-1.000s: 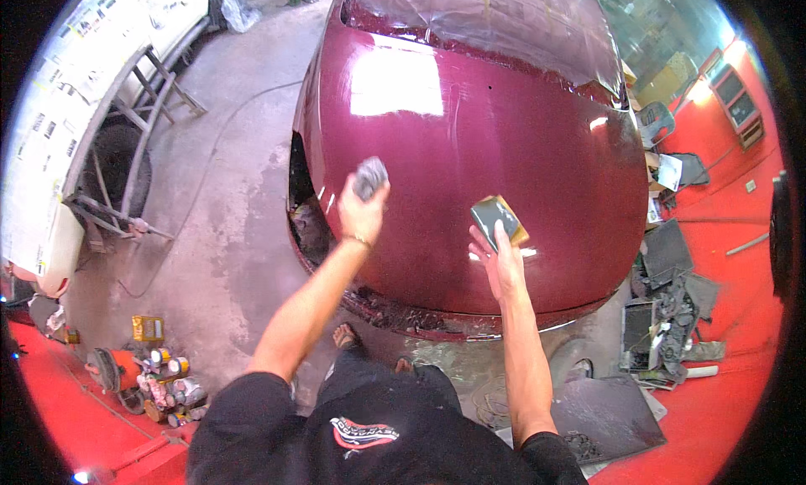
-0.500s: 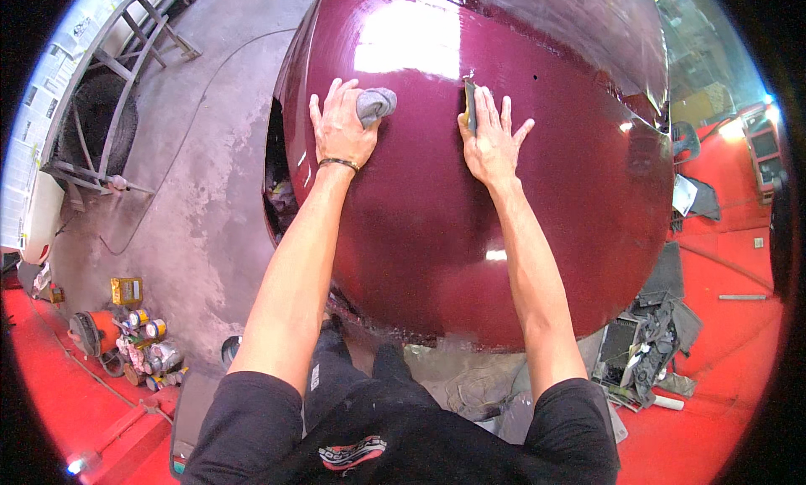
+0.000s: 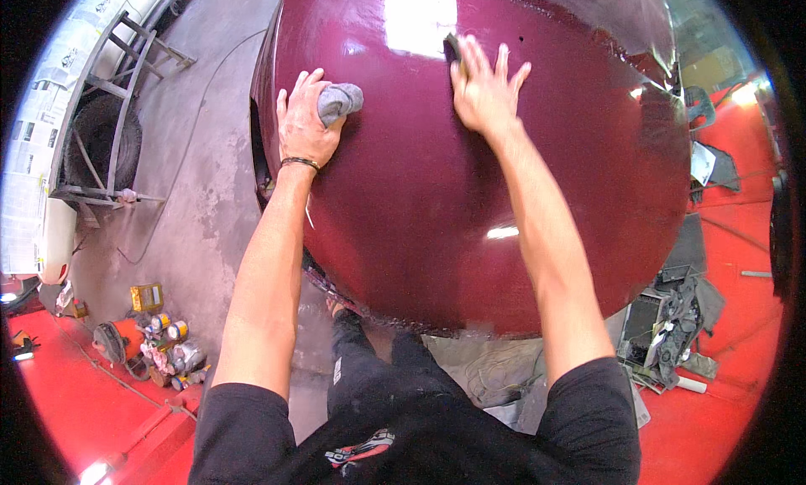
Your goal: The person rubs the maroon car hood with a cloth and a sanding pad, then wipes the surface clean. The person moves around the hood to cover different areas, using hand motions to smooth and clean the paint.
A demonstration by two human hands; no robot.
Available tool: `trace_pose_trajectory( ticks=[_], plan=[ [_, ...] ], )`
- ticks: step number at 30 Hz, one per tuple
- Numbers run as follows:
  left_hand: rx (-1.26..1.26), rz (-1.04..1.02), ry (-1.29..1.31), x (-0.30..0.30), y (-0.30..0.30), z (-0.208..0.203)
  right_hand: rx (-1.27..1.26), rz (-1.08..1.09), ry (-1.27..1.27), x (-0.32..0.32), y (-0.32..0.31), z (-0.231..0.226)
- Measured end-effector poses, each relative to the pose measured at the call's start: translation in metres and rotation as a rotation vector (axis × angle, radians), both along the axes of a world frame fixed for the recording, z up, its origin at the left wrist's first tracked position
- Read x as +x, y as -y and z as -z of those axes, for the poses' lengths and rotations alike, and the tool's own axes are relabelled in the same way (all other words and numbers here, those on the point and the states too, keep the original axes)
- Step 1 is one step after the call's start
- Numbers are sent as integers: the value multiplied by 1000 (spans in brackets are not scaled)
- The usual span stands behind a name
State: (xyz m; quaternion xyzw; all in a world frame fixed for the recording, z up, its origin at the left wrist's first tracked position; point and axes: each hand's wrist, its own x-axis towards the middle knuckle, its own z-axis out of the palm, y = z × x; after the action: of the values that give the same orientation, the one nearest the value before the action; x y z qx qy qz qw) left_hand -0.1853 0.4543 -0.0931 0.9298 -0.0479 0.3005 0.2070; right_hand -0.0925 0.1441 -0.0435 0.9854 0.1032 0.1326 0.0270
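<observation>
While the left hand (image 3: 300, 122) curled shut around a grey rag (image 3: 338, 101) at its fingertips, the right hand (image 3: 484, 89) lay flat with fingers spread, pressing a dark pad (image 3: 454, 50) that peeked out by its thumb. Both rested on the glossy maroon hood (image 3: 470, 233) under them; left of the left hand lay concrete floor (image 3: 189, 199), cans (image 3: 172, 351) and a tyre (image 3: 105, 145). Both arms reached straight forward.

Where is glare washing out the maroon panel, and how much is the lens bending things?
Head view: a bright white glare patch sits on the maroon car panel just left of the right hand, with a smaller glint lower down; the left hand and grey cloth are evenly lit and sharp; fisheye bulges the panel, and the picture's rim goes dark.
</observation>
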Motion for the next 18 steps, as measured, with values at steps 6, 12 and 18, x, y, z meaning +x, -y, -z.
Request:
trace_pose_trajectory(
  ticks=[6,12,18],
  plan=[
    [17,-35,-25,-5,-10,0,-34,-46,-28,-31,-11,16],
    [26,-5,-16,0,-1,0,-55,-5,-4,16,25,-1],
    [9,-13,-33,-5,-6,-3,-62,-22,-94,-25,-26,5]
  ],
)
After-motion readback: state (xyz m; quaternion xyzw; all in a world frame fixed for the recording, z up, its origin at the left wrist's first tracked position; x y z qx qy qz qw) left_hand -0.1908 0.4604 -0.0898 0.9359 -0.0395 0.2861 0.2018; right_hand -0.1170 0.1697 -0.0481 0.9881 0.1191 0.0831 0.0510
